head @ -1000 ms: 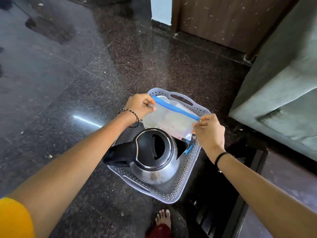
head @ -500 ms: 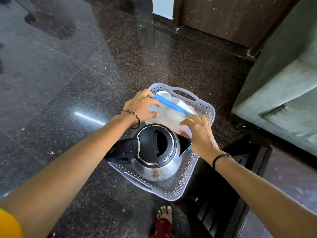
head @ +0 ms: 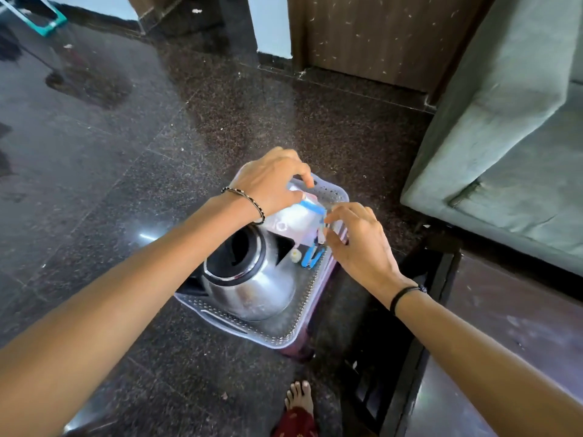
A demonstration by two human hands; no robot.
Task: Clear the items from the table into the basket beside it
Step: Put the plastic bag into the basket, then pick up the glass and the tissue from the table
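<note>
Head view: my left grip (head: 271,184) and right grip (head: 356,244) hold the zip bag (head: 293,217); probably light, limp, slippery; grasp its blue strip (head: 312,207).

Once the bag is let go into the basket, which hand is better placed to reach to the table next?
Right, probably. The right hand grips the zip bag at the side of the basket nearest the table, which lies to the person's right. The left hand would have to cross the basket.
</note>
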